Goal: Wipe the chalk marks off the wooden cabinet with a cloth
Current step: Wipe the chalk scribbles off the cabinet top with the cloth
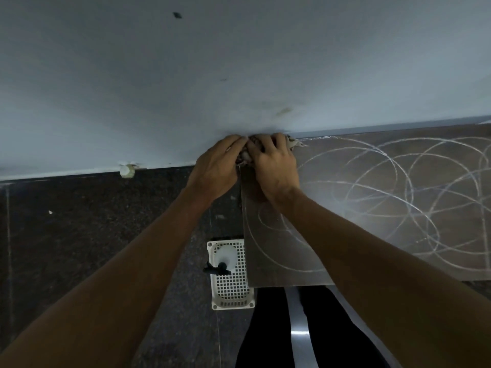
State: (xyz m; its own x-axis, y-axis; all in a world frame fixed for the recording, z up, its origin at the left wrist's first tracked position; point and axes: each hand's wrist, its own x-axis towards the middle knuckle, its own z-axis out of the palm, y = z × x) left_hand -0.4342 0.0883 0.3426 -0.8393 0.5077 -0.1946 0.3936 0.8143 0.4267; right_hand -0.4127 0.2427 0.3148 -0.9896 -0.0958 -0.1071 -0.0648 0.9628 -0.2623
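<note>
Between left hand (216, 170) and right hand (275, 166), bunched cloth (245, 155) at cabinet (372, 208) corner

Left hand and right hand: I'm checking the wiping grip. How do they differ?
The left hand sits off the cabinet, past its left edge; the right hand lies over its chalked top. Cloth pokes out beyond the right hand, none beyond the left hand. Both grip the cloth at the back corner.

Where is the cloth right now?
In the head view, the cloth is bunched between the left hand and the right hand, at the far left corner of the cabinet, against the wall.
</note>
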